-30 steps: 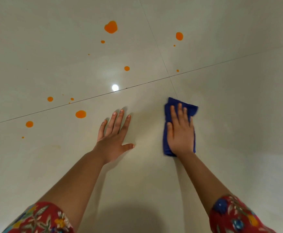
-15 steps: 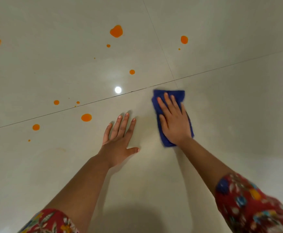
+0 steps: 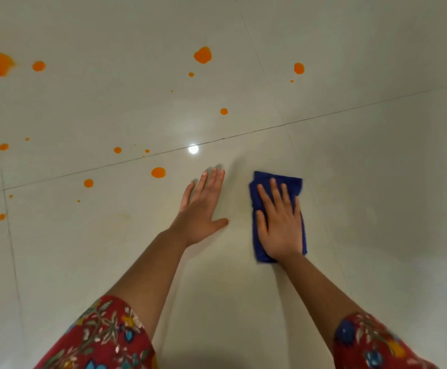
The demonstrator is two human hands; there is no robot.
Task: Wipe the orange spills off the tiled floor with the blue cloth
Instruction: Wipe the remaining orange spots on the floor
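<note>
Right hand (image 3: 281, 225) is flat, fingers spread, pressing the folded blue cloth (image 3: 277, 179) onto the tiled floor (image 3: 376, 182) right of centre. Left hand (image 3: 201, 209) rests open on the tile beside it. Orange spills (image 3: 202, 55) dot the upper left; the far-left ones look blurry.

No words, numbers or signs can be read on the tiled floor (image 3: 376, 182), the blue cloth (image 3: 277, 179) or the flowery sleeves (image 3: 100, 336)

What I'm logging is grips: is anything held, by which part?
Nothing gripped: right hand presses flat on the middle of the blue cloth; left hand flat on the floor.
</note>
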